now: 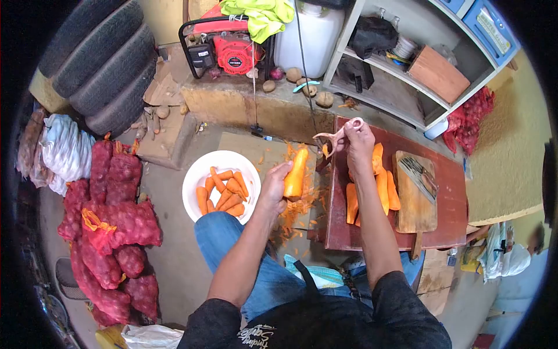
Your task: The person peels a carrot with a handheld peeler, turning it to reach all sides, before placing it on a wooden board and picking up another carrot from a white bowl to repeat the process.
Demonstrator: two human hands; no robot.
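Note:
My left hand [274, 185] is wrapped round the lower left side of a peeled orange vegetable [296, 174], held upright over a pile of orange peelings [299, 215]. Raised to the right of it, my right hand [358, 142] grips a pale pinkish peeler [330, 139], with an orange scrap hanging from its head. The peeler and the vegetable are apart. Long orange pieces [382, 189] lie on the red-brown table [343, 237], partly behind my right forearm. A white basin [192, 181] at the left holds several carrots [231, 193].
A wooden board [418, 214] with knives [419, 176] lies on the table. Red sacks [110, 232] and stacked tyres [104, 64] stand left. A red generator [234, 58], a white container [308, 41] and a shelf [395, 64] are ahead. Loose potatoes [324, 100] lie on the ledge.

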